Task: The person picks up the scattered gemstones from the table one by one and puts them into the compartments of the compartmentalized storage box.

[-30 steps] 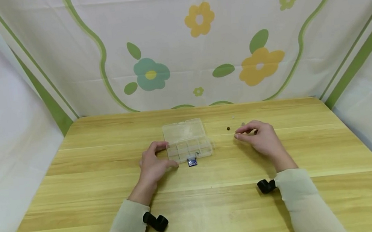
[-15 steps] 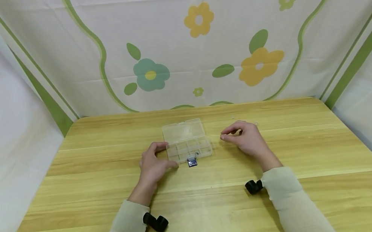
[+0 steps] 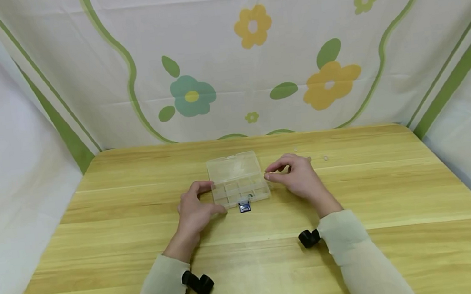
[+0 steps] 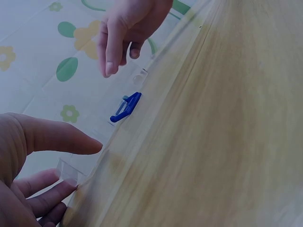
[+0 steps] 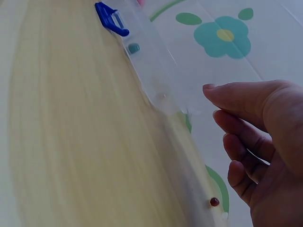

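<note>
A clear plastic compartment box (image 3: 240, 192) lies on the table with its lid (image 3: 233, 166) folded back. My left hand (image 3: 195, 211) grips the box's left end between thumb and fingers. A blue latch (image 3: 244, 207) hangs at the front edge. One teal bead (image 5: 134, 48) is inside, near the front. At the box's right end my right hand (image 3: 292, 177) pinches with thumb and index finger; a tiny bead seems to be between them, barely visible. A dark brown bead (image 5: 214, 202) sits on the table; the right hand hides it in the head view.
Small clear beads (image 3: 325, 158) lie on the table (image 3: 248, 270) behind and to the right of the right hand. A white cloth with printed flowers (image 3: 252, 26) stands at the table's back. Black wrist cameras (image 3: 199, 284) are strapped to both sleeves.
My right hand has moved left from the loose beads to the box's right end, fingertips still pinched. The left hand and the box have stayed in place.
</note>
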{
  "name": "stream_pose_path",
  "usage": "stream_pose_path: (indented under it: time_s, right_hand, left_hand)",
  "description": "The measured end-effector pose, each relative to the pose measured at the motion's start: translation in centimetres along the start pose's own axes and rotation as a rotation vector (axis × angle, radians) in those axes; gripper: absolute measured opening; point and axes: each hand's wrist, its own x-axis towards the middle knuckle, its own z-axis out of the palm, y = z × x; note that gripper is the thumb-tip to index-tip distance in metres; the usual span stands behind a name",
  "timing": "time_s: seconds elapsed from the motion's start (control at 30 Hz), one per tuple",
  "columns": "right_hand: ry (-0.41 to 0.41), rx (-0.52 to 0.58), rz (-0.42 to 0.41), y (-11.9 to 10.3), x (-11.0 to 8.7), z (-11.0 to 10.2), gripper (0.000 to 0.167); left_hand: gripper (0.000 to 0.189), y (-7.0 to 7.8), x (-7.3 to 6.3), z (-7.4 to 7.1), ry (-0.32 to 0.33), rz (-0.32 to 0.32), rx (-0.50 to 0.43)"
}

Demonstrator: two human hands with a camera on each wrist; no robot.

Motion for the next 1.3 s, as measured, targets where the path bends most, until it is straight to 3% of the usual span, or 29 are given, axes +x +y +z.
stream_pose_path:
  time_s: [0.73, 1.3]
  right_hand:
    - [-0.097, 0.046, -0.076, -1.9, 1.2, 3.8, 0.005]
    - [-0.1, 0.037, -0.069, -1.7, 1.3, 4.3, 0.006]
  left_hand:
    - [0.076, -0.2, 0.2, 0.1, 0.019, -0.006, -0.006]
    - [0.077, -0.3, 0.4, 0.2, 0.016, -0.001, 0.017]
